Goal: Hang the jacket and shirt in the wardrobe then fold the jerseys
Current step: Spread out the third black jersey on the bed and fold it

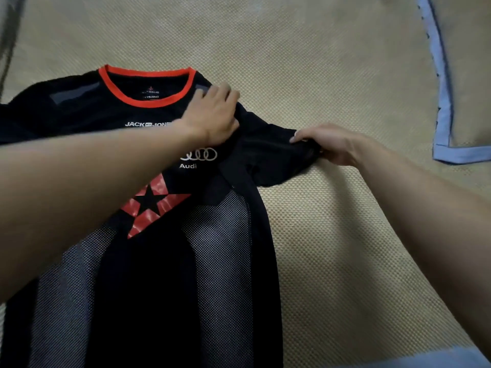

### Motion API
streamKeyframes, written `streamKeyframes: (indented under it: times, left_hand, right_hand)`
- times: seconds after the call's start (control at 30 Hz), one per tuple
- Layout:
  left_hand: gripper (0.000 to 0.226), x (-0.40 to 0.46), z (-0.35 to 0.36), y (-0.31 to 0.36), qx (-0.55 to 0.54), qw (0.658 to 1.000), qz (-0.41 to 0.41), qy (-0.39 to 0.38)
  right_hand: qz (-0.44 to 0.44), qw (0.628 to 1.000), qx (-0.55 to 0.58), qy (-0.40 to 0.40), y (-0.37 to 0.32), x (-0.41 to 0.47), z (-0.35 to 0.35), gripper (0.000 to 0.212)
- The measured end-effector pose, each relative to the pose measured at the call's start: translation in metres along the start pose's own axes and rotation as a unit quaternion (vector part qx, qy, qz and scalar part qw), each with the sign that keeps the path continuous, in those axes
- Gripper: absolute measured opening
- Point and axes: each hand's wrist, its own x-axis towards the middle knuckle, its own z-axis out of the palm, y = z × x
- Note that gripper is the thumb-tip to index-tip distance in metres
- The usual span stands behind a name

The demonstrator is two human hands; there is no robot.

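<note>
A black jersey (148, 274) with an orange-red collar, a red star print and grey mesh panels lies front up on a beige woven mat (332, 75). My left hand (212, 115) presses flat on its right shoulder, just beside the collar. My right hand (332, 144) grips the end of the jersey's right sleeve (273, 160), which is bunched and stretched out to the right. The jersey's left sleeve runs out of view at the left edge.
A blue-trimmed edge of the mat (443, 102) runs down the upper right and turns at a corner. A dark strip shows at the far upper left. Bare mat surrounds the jersey above and to the right.
</note>
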Motion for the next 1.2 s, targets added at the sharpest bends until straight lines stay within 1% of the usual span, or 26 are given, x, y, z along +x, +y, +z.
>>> streamKeyframes:
  times: [0.07, 0.13, 0.2, 0.27, 0.3, 0.33, 0.4, 0.5, 0.53, 0.57, 0.67, 0.7, 0.77, 0.8, 0.87, 0.93, 1.0, 1.1, 1.17, 1.2]
  left_hand:
    - [0.051, 0.019, -0.009, -0.005, 0.006, 0.999, 0.019, -0.049]
    - [0.047, 0.034, -0.015, -0.004, 0.019, 0.995, 0.02, -0.094]
    - [0.037, 0.046, -0.022, -0.002, 0.02, 0.994, 0.011, -0.104]
    - [0.026, 0.053, -0.028, -0.003, -0.002, 0.994, -0.01, -0.113]
    - [0.025, 0.055, -0.03, -0.005, -0.016, 0.993, -0.021, -0.112]
    - [0.027, 0.058, -0.031, -0.008, -0.029, 0.994, -0.031, -0.105]
    - [0.029, 0.06, -0.031, -0.012, -0.063, 0.993, -0.054, -0.089]
    - [0.027, 0.06, -0.027, -0.015, -0.101, 0.989, -0.073, -0.074]
    - [0.027, 0.059, -0.025, -0.015, -0.107, 0.989, -0.076, -0.07]
    - [0.027, 0.058, -0.024, -0.014, -0.111, 0.989, -0.078, -0.065]
    - [0.026, 0.055, -0.019, -0.013, -0.122, 0.987, -0.083, -0.056]
    - [0.026, 0.053, -0.017, -0.012, -0.124, 0.987, -0.085, -0.056]
    - [0.024, 0.049, -0.014, -0.01, -0.118, 0.988, -0.084, -0.047]
    - [0.024, 0.046, -0.012, -0.009, -0.11, 0.99, -0.082, -0.039]
    - [0.028, 0.039, -0.009, -0.005, -0.092, 0.993, -0.073, -0.016]
    - [0.037, 0.027, -0.004, 0.0, -0.069, 0.997, -0.036, 0.017]
    - [0.044, 0.01, 0.004, 0.007, -0.042, 0.997, 0.018, 0.064]
    - [0.056, -0.026, 0.023, 0.015, -0.01, 0.992, 0.082, 0.095]
    - [0.058, -0.052, 0.033, 0.019, -0.004, 0.99, 0.1, 0.1]
    - [0.058, -0.064, 0.037, 0.022, -0.014, 0.99, 0.094, 0.108]
  right_hand:
    - [-0.037, 0.999, 0.026, 0.021, 0.002, -0.002, -0.001, 0.028]
    - [-0.064, 0.996, 0.058, 0.026, 0.007, -0.003, 0.001, 0.019]
    - [-0.076, 0.993, 0.081, 0.03, 0.014, -0.005, 0.004, 0.01]
    - [-0.068, 0.989, 0.123, 0.044, 0.021, -0.007, 0.008, 0.006]
    - [-0.06, 0.985, 0.156, 0.045, 0.025, -0.01, 0.009, 0.008]
    - [-0.054, 0.979, 0.191, 0.038, 0.028, -0.013, 0.01, 0.014]
    - [-0.06, 0.973, 0.224, -0.003, 0.036, -0.02, 0.015, 0.033]
    - [-0.073, 0.985, 0.152, -0.047, 0.05, -0.023, 0.03, 0.055]
    - [-0.077, 0.986, 0.143, -0.042, 0.053, -0.022, 0.035, 0.057]
    - [-0.082, 0.982, 0.166, -0.027, 0.055, -0.021, 0.039, 0.053]
    - [-0.086, 0.952, 0.29, 0.04, 0.057, -0.021, 0.043, 0.035]
    - [-0.084, 0.942, 0.321, 0.055, 0.057, -0.021, 0.045, 0.035]
    - [-0.081, 0.928, 0.357, 0.074, 0.06, -0.021, 0.049, 0.044]
    - [-0.08, 0.927, 0.356, 0.085, 0.061, -0.023, 0.052, 0.05]
    - [-0.089, 0.94, 0.307, 0.116, 0.062, -0.029, 0.057, 0.057]
    - [-0.114, 0.958, 0.222, 0.139, 0.067, -0.033, 0.059, 0.064]
    - [-0.132, 0.968, 0.125, 0.174, 0.073, -0.036, 0.061, 0.062]
    - [-0.143, 0.961, 0.039, 0.233, 0.076, -0.04, 0.068, 0.055]
    - [-0.143, 0.947, -0.01, 0.288, 0.074, -0.04, 0.074, 0.051]
    - [-0.143, 0.936, -0.04, 0.319, 0.071, -0.04, 0.076, 0.048]
